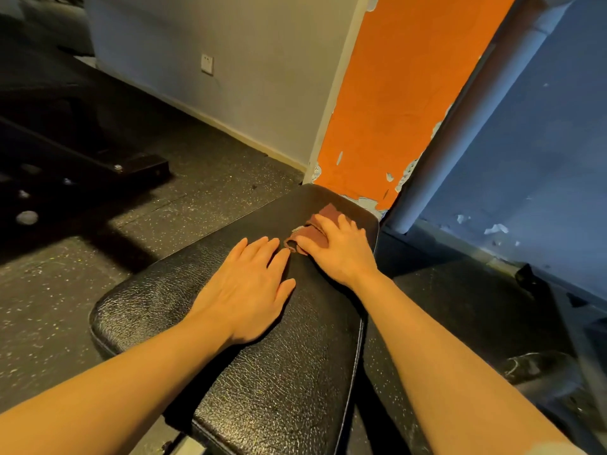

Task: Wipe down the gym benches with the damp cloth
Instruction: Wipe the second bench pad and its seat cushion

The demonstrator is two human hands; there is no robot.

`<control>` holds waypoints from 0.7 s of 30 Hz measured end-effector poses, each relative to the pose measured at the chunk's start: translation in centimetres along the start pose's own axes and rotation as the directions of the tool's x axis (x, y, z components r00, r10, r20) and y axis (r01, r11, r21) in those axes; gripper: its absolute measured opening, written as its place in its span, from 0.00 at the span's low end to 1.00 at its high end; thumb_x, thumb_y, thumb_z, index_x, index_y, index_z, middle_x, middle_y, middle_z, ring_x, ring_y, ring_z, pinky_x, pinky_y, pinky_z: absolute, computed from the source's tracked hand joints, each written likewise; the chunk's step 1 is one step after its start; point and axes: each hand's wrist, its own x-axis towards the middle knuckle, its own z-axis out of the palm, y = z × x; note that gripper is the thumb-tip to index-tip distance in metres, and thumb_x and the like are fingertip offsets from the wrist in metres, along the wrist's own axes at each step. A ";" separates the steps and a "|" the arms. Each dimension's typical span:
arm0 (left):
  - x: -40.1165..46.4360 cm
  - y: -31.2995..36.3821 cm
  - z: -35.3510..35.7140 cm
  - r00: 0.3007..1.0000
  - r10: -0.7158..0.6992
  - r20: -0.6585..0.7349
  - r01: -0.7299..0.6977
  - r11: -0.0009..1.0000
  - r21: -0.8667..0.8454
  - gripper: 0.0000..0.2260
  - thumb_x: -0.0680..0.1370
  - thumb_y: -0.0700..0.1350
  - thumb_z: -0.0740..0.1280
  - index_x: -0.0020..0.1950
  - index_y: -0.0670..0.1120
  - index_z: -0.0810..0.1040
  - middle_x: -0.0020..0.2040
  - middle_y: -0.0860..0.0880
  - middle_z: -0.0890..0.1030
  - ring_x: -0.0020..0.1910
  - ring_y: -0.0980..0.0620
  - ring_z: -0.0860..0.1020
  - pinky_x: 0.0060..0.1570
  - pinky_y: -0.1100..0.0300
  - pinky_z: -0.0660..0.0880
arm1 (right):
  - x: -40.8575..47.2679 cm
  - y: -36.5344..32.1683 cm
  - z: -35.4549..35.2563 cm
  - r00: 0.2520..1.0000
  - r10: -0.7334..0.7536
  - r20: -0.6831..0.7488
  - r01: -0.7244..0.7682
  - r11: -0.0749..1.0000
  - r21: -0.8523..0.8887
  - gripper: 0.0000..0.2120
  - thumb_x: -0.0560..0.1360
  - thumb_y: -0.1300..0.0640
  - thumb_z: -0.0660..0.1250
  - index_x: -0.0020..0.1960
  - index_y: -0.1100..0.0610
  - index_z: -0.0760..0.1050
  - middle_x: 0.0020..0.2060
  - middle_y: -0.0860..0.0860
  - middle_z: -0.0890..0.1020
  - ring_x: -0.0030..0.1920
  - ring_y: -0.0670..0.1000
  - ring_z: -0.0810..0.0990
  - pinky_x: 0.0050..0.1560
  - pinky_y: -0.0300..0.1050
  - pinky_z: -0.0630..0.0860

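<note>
The right hand (340, 247) is pressing a brown cloth (317, 233) flat-fingered onto the black bench pad (279, 372); the left hand (249, 290) is lying flat beside it, holding nothing. No writing is readable.

- Dim, warm light glints on the bench (269, 372) before me.
- Deep shadow swallows the left floor (49, 284).
- Wide-angle bending curves the wall (249, 60) edges.
</note>
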 end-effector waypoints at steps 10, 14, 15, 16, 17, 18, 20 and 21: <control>-0.2 0.4 -0.1 0.997 0.017 0.069 -0.020 0.998 0.052 0.27 0.82 0.57 0.38 0.79 0.46 0.44 0.80 0.45 0.45 0.78 0.47 0.42 0.76 0.50 0.42 | 6.3 4.9 -0.3 0.983 0.184 0.009 -0.184 0.981 0.057 0.30 0.77 0.34 0.54 0.75 0.45 0.59 0.70 0.61 0.67 0.68 0.65 0.66 0.67 0.60 0.66; 0.0 0.6 -0.1 0.998 0.020 0.055 -0.023 0.998 0.061 0.27 0.82 0.56 0.38 0.79 0.45 0.44 0.80 0.44 0.45 0.78 0.46 0.43 0.76 0.49 0.43 | 8.7 -0.1 -0.2 0.982 0.181 0.057 -0.181 0.983 -0.006 0.30 0.78 0.34 0.51 0.76 0.46 0.57 0.74 0.65 0.59 0.72 0.68 0.58 0.71 0.61 0.58; -0.1 0.6 -0.2 0.998 0.020 0.051 -0.023 0.998 0.063 0.27 0.82 0.56 0.39 0.79 0.45 0.44 0.80 0.44 0.46 0.78 0.46 0.43 0.76 0.48 0.43 | 9.2 -1.7 0.0 0.988 0.144 0.064 -0.143 0.990 -0.013 0.29 0.79 0.34 0.50 0.76 0.46 0.56 0.74 0.65 0.58 0.73 0.68 0.56 0.72 0.61 0.57; -0.1 0.6 -0.1 0.999 0.020 0.050 -0.023 0.998 0.058 0.27 0.83 0.57 0.40 0.79 0.45 0.44 0.80 0.44 0.45 0.78 0.46 0.43 0.76 0.49 0.42 | 9.6 -3.1 0.2 0.992 0.103 0.073 -0.102 0.995 -0.021 0.29 0.79 0.35 0.50 0.76 0.46 0.56 0.75 0.65 0.57 0.74 0.68 0.55 0.73 0.61 0.56; -0.1 0.6 -0.1 0.999 0.020 0.049 -0.022 0.999 0.047 0.28 0.83 0.57 0.40 0.79 0.46 0.44 0.80 0.44 0.45 0.78 0.46 0.42 0.76 0.49 0.42 | 9.8 -4.3 0.5 0.995 0.060 0.080 -0.057 0.998 -0.031 0.28 0.80 0.36 0.49 0.76 0.46 0.56 0.75 0.64 0.57 0.74 0.67 0.55 0.73 0.61 0.55; -0.1 0.5 0.0 0.999 0.022 0.040 -0.024 0.999 0.041 0.28 0.82 0.58 0.38 0.79 0.46 0.44 0.80 0.45 0.45 0.78 0.47 0.42 0.76 0.50 0.41 | 10.0 -5.0 0.8 0.996 0.016 0.086 -0.013 0.999 -0.037 0.28 0.80 0.36 0.49 0.76 0.46 0.56 0.75 0.63 0.57 0.74 0.66 0.54 0.74 0.61 0.54; -0.1 0.3 0.2 0.999 0.033 0.011 -0.033 0.999 0.035 0.34 0.76 0.60 0.30 0.79 0.47 0.43 0.80 0.46 0.44 0.78 0.48 0.42 0.75 0.51 0.40 | 10.4 -5.1 1.0 0.995 -0.041 0.094 0.043 0.999 -0.015 0.27 0.80 0.38 0.50 0.76 0.47 0.57 0.75 0.61 0.59 0.74 0.64 0.56 0.73 0.60 0.56; -0.2 0.2 0.2 0.999 0.042 0.012 -0.042 0.999 0.031 0.37 0.71 0.60 0.26 0.79 0.48 0.42 0.80 0.47 0.44 0.78 0.49 0.41 0.75 0.52 0.39 | 10.7 -4.6 0.9 0.994 -0.053 0.093 0.052 0.999 0.009 0.26 0.80 0.38 0.51 0.76 0.46 0.58 0.74 0.60 0.62 0.74 0.63 0.58 0.73 0.60 0.58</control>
